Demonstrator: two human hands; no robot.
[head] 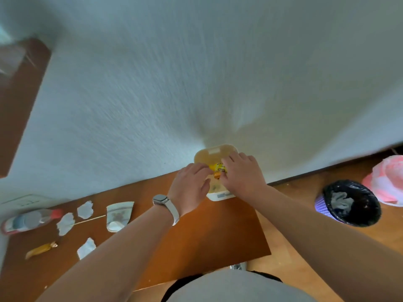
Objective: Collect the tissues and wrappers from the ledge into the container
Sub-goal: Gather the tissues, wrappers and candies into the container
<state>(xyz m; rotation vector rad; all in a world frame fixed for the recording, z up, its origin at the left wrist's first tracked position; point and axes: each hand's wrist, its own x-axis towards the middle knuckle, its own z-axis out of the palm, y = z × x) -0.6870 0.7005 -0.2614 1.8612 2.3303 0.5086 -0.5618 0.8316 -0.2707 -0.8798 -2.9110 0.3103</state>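
An open cream takeaway container [214,151] stands on the wooden ledge [196,232] against the wall, its lid up. Both my hands are over its opening. My right hand [242,175] pinches a yellow wrapper [218,168] with black print over the container. My left hand [192,186], a watch on its wrist, touches the wrapper's other end; whether it grips the wrapper is hidden. At the left of the ledge lie three crumpled tissues [85,209] [65,223] [86,248], a flattened paper cup [118,215], a thin stick [90,220] and a golden wrapper [41,249].
A plastic bottle with a red cap [30,220] lies at the ledge's far left, below a wall socket [28,200]. On the floor to the right stand a purple bin with a black liner [349,205] and a pink bag [386,179]. The ledge's right edge ends near the container.
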